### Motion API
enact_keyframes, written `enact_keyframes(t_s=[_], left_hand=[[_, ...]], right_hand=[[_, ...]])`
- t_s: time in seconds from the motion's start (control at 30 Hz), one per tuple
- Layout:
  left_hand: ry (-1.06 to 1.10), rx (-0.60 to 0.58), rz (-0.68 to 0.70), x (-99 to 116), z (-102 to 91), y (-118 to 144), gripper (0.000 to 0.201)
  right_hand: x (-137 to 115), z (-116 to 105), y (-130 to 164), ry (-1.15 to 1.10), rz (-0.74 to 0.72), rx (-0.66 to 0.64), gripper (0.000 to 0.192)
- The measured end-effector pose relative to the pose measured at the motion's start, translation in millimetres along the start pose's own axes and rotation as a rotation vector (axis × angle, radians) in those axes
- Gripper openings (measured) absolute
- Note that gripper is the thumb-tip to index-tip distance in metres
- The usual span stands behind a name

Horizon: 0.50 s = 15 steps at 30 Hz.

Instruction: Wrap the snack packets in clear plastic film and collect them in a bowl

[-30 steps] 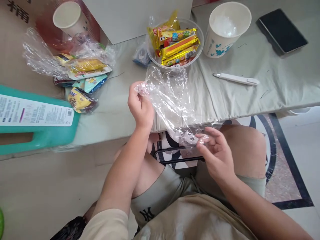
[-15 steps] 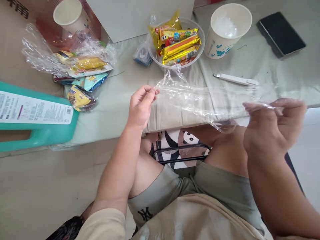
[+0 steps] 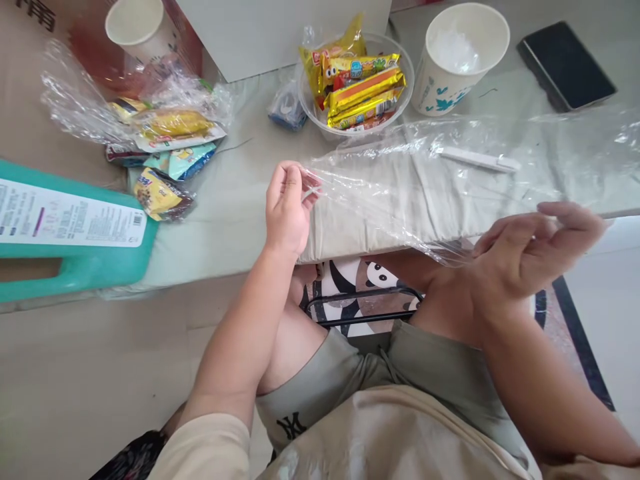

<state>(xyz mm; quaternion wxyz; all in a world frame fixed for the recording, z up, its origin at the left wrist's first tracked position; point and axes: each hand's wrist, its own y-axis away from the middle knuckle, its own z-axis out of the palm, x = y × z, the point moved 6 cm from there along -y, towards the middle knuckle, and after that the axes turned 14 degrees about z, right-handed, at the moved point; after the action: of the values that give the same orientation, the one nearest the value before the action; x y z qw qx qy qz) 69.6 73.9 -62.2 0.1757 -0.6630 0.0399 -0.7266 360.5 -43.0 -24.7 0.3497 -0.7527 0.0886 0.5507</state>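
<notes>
My left hand point(image 3: 287, 208) pinches the left corner of a clear plastic film point(image 3: 400, 190) at the table's front edge. The film is stretched out wide to the right, reaching the picture's edge, and hangs above the grey cloth-covered table point(image 3: 230, 220). My right hand point(image 3: 535, 248) is held palm-up below the film's lower edge with its fingers spread; the film brushes its wrist side, with no pinch visible. A clear bowl point(image 3: 320, 123) of yellow snack packets point(image 3: 363, 90) stands just behind the film.
A paper cup point(image 3: 460, 60) with crumpled plastic inside and a black phone point(image 3: 565, 63) sit back right. A white cutter point(image 3: 475, 159) lies under the film. Left are wrapped snacks point(image 3: 165, 137), a teal jug point(image 3: 75, 257), another cup point(image 3: 133, 27).
The film went from bunched between my hands to pulled wide. My right hand swept right, then opened its fingers; my left hand kept its pinch.
</notes>
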Motion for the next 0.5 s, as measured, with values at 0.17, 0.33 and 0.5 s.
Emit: enact_keyframes(t_s=[0.17, 0.33, 0.5], left_hand=[[-0.09, 0.029, 0.046, -3.0, 6.9, 0.9, 0.04], [-0.316, -0.15, 0.148, 0.4, -0.9, -15.0, 0.033], [-0.259, -0.213, 0.08, 1.4, -11.2, -20.9, 0.04]], right_hand=[[-6.2, 3.5, 4.7, 0.01, -0.165, -0.014, 0.011], [-17.4, -0.5, -5.7, 0.012, -0.19, 0.114, 0.018], [-6.7, -6.2, -15.0, 0.022, -0.142, 0.179, 0.042]])
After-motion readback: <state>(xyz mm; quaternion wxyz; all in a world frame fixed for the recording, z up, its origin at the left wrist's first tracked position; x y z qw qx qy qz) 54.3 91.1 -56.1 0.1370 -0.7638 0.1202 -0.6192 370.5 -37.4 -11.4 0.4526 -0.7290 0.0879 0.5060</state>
